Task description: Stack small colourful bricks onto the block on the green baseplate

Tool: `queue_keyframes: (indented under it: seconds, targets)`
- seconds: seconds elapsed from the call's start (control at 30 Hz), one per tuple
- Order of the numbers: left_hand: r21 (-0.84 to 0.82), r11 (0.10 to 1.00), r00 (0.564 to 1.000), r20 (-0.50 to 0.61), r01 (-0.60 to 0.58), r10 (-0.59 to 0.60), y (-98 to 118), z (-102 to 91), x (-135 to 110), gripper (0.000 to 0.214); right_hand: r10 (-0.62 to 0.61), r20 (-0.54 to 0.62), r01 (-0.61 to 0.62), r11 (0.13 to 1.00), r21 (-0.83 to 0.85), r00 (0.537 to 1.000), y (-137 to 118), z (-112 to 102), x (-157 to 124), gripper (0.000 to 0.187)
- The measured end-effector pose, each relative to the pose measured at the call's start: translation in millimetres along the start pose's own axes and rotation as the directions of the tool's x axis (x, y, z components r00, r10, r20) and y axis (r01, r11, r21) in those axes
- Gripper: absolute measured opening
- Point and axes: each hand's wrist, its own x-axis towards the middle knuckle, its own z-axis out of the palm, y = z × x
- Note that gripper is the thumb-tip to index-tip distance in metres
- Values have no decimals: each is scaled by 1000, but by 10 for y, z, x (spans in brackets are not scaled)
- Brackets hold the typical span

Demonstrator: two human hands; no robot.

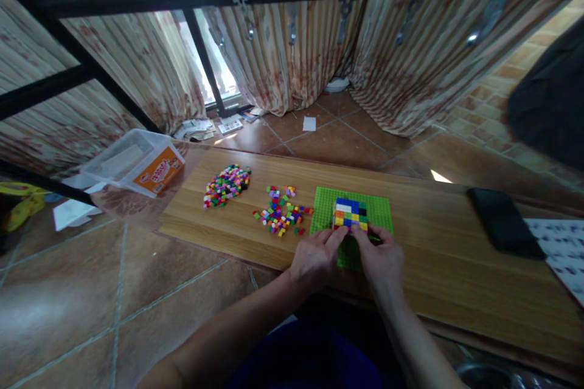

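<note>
A green baseplate (378, 209) lies on the wooden board (438, 237). On it stands a small block of coloured bricks (350, 213) in blue, white, yellow, orange and green. My left hand (317, 253) and my right hand (379, 257) rest side by side at the plate's near edge. Their fingertips are pressed together against the front row of the brick block. What the fingertips pinch is too small to make out.
Two heaps of loose coloured bricks (227, 185) (281, 211) lie left of the plate. A clear plastic tub with an orange label (133, 162) sits at the board's left end. A black phone (503, 219) and a printed sheet (560, 249) lie at the right.
</note>
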Motion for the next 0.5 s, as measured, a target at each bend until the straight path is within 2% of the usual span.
queue_keyframes:
  seconds: [0.13, 0.27, 0.33, 0.4, 0.5]
  targets:
    - [-28, 999, 999, 9, 35, -35, 19, -26, 6, 40, -5, 31, 2, 996, 90, 999, 59, 0, 10, 58]
    - [-138, 984, 993, 1, 113, -114, 28, -107, -19, 43, -92, 9, 87, 964, 252, 996, 214, -113, 18, 51]
    - [-201, 962, 981, -20, 183, -190, 8, -154, -28, 48, -150, -9, 148, 966, 213, 989, 271, -208, 32, 52]
    - [-239, 940, 964, -47, 242, -260, -34, -192, -5, 56, -230, 17, 227, 969, 93, 973, 291, -293, 70, 59]
    - [-273, 935, 967, -50, 226, -248, -134, -219, 125, 77, -385, 133, 395, 917, -57, 913, 259, -349, 199, 75]
